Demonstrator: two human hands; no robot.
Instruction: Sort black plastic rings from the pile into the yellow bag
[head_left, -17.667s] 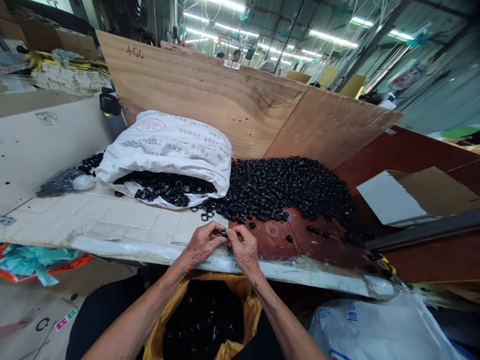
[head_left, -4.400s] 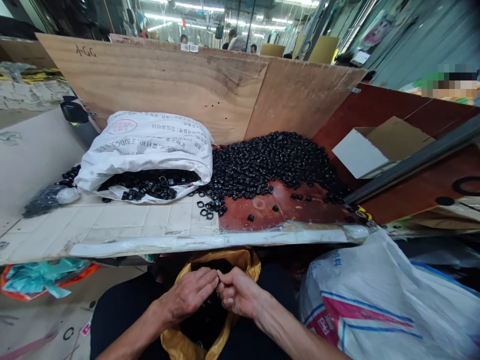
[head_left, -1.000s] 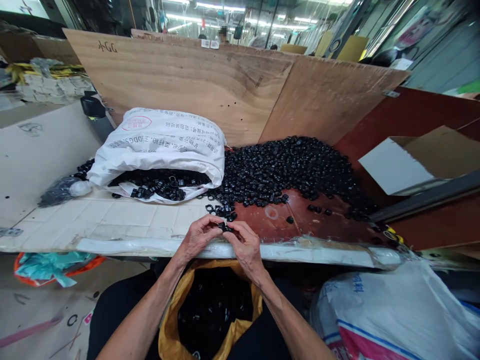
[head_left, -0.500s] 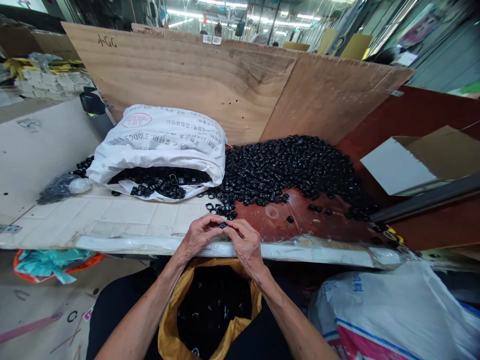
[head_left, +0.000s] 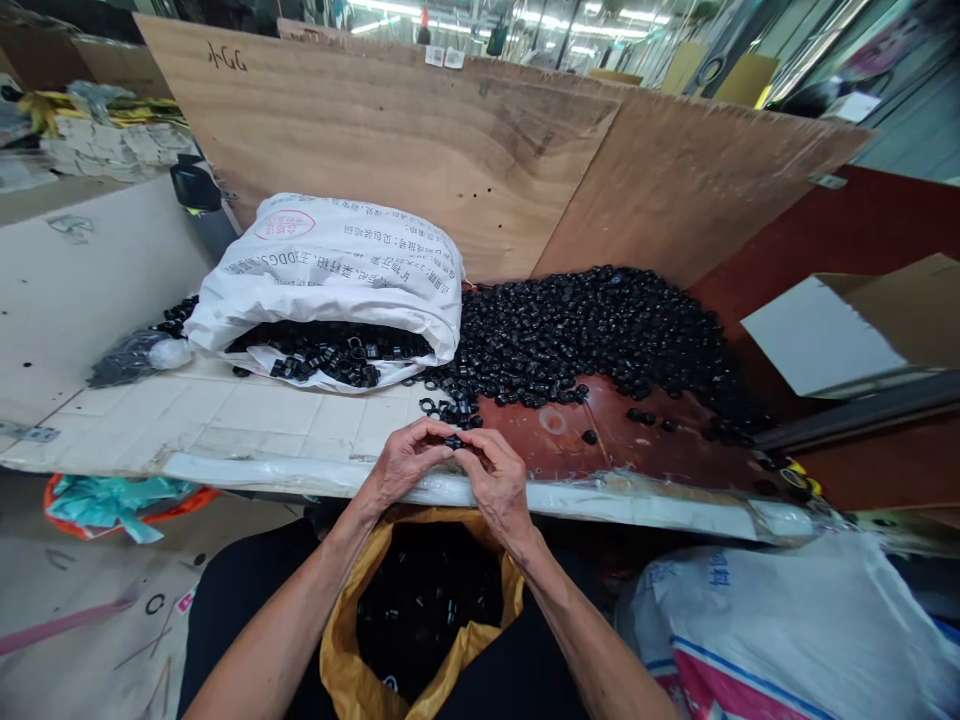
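Observation:
Between the fingertips of both hands is a small black part (head_left: 453, 441), just above the table's front edge. My left hand (head_left: 409, 462) pinches it from the left, and my right hand (head_left: 496, 480) pinches it from the right. Beyond the hands, a large heap of similar black parts (head_left: 585, 330) lies on the red-brown board. To its left, a white printed sack (head_left: 337, 250) lies on its side, its mouth showing more black parts. Below my hands, a yellow bag (head_left: 349, 610) stands open between the legs with dark parts inside.
Wooden panels (head_left: 390, 130) rise behind the table (head_left: 262, 415). A cardboard box (head_left: 832, 335) is at the right, above a white and pink sack (head_left: 780, 620). An orange-rimmed container (head_left: 56, 505) with teal plastic sits low at the left.
The view has shifted slightly, so the table and sack appear a little further right and higher. Both hands remain together at the small black part.

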